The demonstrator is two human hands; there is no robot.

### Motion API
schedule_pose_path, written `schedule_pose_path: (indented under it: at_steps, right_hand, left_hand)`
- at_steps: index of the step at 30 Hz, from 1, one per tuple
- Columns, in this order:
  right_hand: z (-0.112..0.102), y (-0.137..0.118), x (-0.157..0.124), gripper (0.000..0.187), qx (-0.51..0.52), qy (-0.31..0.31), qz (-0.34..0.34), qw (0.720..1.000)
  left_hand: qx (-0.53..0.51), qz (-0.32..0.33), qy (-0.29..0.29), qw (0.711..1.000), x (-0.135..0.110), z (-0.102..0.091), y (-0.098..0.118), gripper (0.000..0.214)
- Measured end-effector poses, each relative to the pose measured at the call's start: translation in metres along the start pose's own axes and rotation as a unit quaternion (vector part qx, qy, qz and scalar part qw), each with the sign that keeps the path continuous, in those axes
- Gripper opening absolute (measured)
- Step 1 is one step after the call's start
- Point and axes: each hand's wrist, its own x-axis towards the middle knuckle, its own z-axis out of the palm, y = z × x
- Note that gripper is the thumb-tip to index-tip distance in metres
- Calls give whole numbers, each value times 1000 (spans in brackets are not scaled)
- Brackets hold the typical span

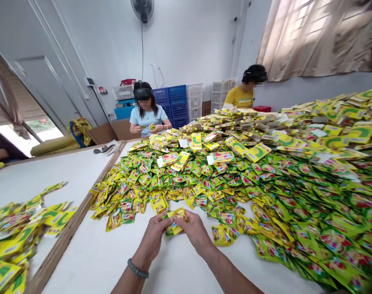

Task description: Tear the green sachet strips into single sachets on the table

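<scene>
Left hand (157,229) and right hand (194,228) pinch a yellow sachet (175,229) between them — printed face up, long axis too covered to tell — the sachet pile (173,179) just beyond.

White tabletop (94,261), raised wooden strip (72,225) at left, heaped green and yellow sachets (186,179) right of strip, yellow cartons (20,241) left of it.

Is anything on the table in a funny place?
Maybe the dark thing, possibly sunglasses, near the far end of the wooden strip. It looks odd because it doesn't match the packets and boxes heaped nearby.
</scene>
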Motion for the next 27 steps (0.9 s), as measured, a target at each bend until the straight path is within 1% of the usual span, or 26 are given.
schedule_pose_path:
  at_steps: [2,4,6,7,8,9,10,11,12,13,14,15,16,17,18,20,21,23,25,27]
  right_hand:
    - [-10,-6,1,38,19,2,12,1000]
    - [-19,-13,1,36,29,4,15,999]
    - [-25,-18,2,34,30,21,5,999]
    - [-28,-21,2,33,29,35,0,999]
    - [-30,-23,3,32,25,52,-4,998]
    - [-32,-24,4,31,18,71,-8,997]
    - [-33,-25,4,30,8,89,-10,996]
    - [-34,-25,5,29,-5,103,-12,995]
    - [-34,-24,5,29,-19,117,-14,993]
    - [-33,-24,5,29,-32,127,-15,991]
    - [-32,-23,5,30,-40,133,-15,990]
    - [-31,-22,4,30,-43,134,-14,990]
    - [-29,-21,4,30,-41,130,-13,991]
    - [-28,-21,3,30,-35,124,-12,992]
    - [-27,-21,3,29,-28,118,-9,993]
    - [-26,-22,3,30,-8,104,-9,994]
    - [-28,-23,4,31,9,94,-12,995]
    - [-34,-25,7,32,61,71,-28,995]
    - [-44,-25,10,31,119,59,-43,990]
    - [-54,-26,12,29,152,39,-39,987]
  left_hand:
    - [81,5,-48,996,12,9,18,24]
    - [196,15,-94,976,29,20,37,26]
    - [321,24,-152,934,50,33,55,30]
    - [384,43,-163,908,62,41,64,32]
    - [447,81,-148,878,75,48,73,32]
    - [509,137,-108,843,89,54,81,30]
    - [567,201,-49,797,103,59,89,27]
    - [619,256,13,742,118,63,96,28]
    - [666,284,62,687,132,64,101,39]
    - [705,285,94,642,145,64,106,53]
    - [736,268,111,612,156,62,109,64]
    - [757,243,116,595,166,58,112,71]
    - [769,220,119,589,172,54,114,72]
    - [772,206,121,589,176,49,116,69]
    - [771,204,124,590,177,44,118,63]
    - [767,217,129,590,169,34,121,51]
    - [766,224,129,588,161,30,123,47]
    - [760,255,115,586,135,22,122,42]
    - [747,318,82,578,102,12,113,40]
    - [731,393,34,557,67,-1,95,41]
